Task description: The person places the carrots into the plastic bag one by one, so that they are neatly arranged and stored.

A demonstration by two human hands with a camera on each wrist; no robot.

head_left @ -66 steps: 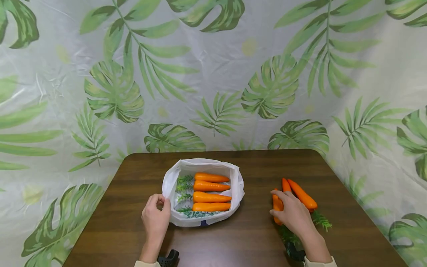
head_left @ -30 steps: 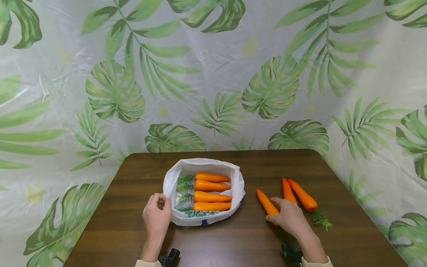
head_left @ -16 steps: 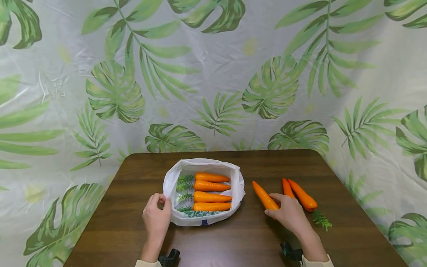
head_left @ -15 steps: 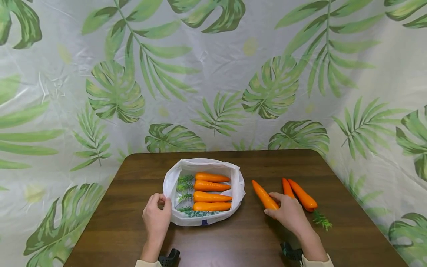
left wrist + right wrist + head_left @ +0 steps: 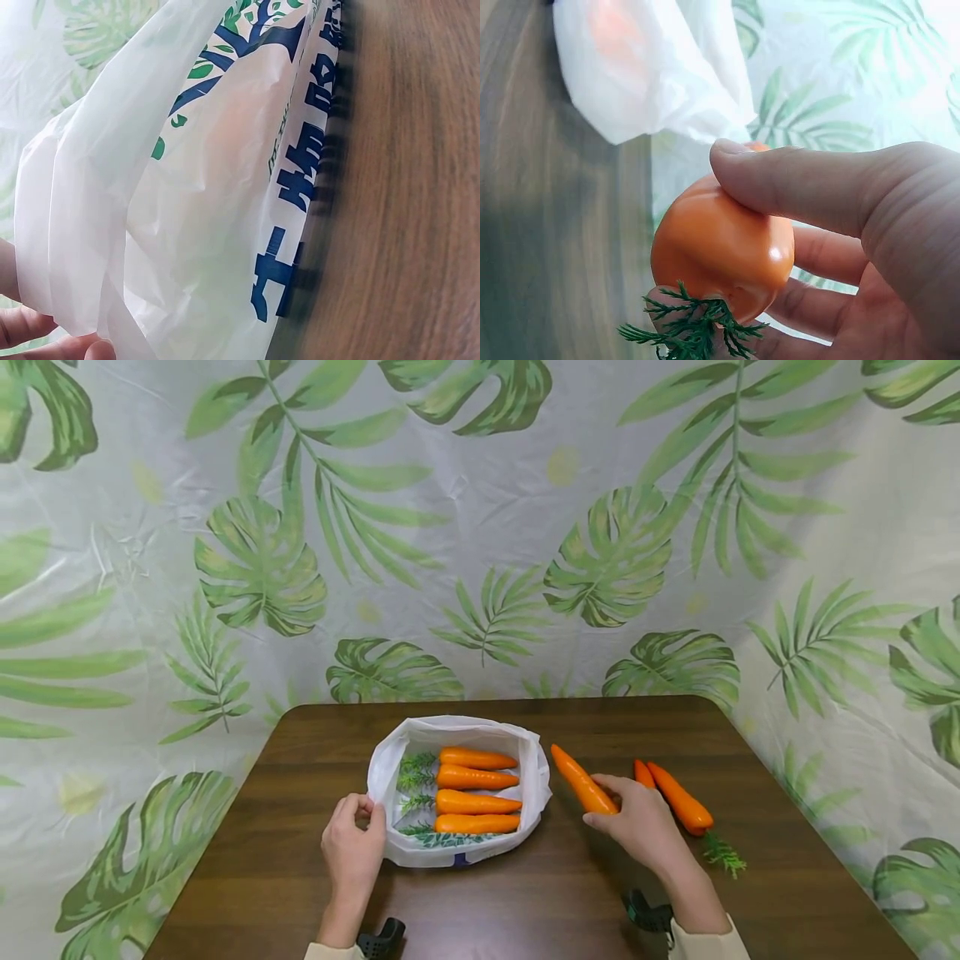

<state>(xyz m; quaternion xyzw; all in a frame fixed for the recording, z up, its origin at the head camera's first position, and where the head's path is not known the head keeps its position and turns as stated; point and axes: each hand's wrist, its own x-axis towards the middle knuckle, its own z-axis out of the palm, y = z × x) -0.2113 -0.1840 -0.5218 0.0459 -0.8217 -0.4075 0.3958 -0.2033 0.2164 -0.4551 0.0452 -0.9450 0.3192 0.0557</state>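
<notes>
A white plastic bag [image 5: 534,777] lies on the table with its mouth spread wide. Inside it several carrots [image 5: 477,802] lie side by side, green tops to the left. My left hand [image 5: 352,839] pinches the bag's left rim; in the left wrist view the fingers [image 5: 64,346] curl on the plastic, which bears blue lettering. My right hand [image 5: 637,822] grips another carrot [image 5: 581,778] near its thick end, tip pointing up-left to the right of the bag. The right wrist view shows that carrot [image 5: 720,244] end-on between thumb and fingers, green top hanging.
Two more carrots, one partly hidden behind the right hand [image 5: 643,774] and one in full sight [image 5: 681,799], lie on the right of the brown wooden table [image 5: 495,910]. A leaf-patterned sheet [image 5: 480,527] hangs behind the table.
My right hand has taken hold of a carrot from the right group and moved it up and left toward the bag. The left hand stays at the bag's rim.
</notes>
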